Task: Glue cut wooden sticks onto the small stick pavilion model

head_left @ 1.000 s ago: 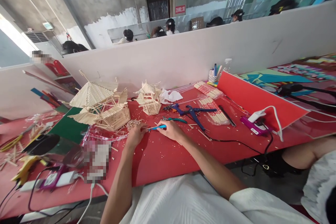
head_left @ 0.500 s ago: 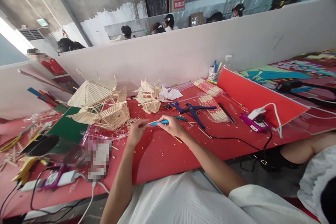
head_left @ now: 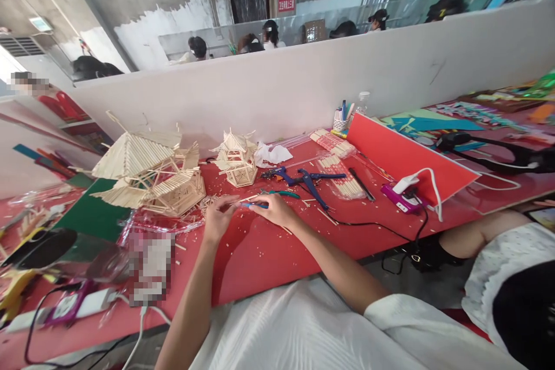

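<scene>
My left hand is closed, with a thin wooden stick pinched between thumb and fingers above the red table. Close by on its right, my right hand grips a slim blue pen-like tool, whose tip points at the left fingers. What kind of tool it is, I cannot tell. Behind the hands stands a small pavilion model made of wooden sticks. A larger stick pavilion is to the left. Teal-handled pliers lie just beyond my right hand.
Blue hand pliers and packs of wooden sticks lie at right. A red board leans beside a purple power strip. Cables, a plastic container and a glue gun crowd the left. Another person sits at right.
The view has swung slightly right, so the scene sits further left. Both hands remain together; less of the blue tool shows between them.
</scene>
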`<state>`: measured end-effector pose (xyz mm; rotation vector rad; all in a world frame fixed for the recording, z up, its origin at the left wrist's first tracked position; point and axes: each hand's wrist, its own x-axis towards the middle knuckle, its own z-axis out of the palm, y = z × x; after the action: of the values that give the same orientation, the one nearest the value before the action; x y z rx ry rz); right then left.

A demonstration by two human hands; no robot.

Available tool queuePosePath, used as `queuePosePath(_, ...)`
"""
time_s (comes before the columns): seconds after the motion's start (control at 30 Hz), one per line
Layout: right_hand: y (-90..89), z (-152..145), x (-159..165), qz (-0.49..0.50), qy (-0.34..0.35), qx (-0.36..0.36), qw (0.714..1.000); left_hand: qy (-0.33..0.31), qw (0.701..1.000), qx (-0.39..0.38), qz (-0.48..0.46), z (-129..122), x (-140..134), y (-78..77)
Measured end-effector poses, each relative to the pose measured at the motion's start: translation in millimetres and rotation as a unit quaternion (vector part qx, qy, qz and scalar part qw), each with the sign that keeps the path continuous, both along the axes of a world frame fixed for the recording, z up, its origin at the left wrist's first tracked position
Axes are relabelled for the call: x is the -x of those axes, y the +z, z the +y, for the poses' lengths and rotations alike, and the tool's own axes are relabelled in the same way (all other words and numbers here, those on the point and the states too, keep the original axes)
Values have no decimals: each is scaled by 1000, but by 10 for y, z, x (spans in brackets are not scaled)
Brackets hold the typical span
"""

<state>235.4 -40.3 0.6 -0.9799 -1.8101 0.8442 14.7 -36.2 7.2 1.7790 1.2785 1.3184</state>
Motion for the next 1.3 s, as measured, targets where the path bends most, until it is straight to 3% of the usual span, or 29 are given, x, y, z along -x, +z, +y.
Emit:
queuePosePath(0.3,71,-100,38,-35,48,-30,998,-15,999,-4,-33,-29,-71,-14)
queuePosePath(0.53,121,-157,26,-47,111,-50,991,35,998,-18,-45,-8,-26,5)
queuePosePath(0.8,117,-241,66,-24,81,-105,991,31,999,-27,-29,23,-19,-40)
queuePosePath(1.0,113,-294,147,-68,47,-77,994,46,997,-33,-43,31,-23,-45)
queuePosePath(1.3,7,-186,199,-25,-1,-89,996,73,995,-46,-57,-2,-39,15)
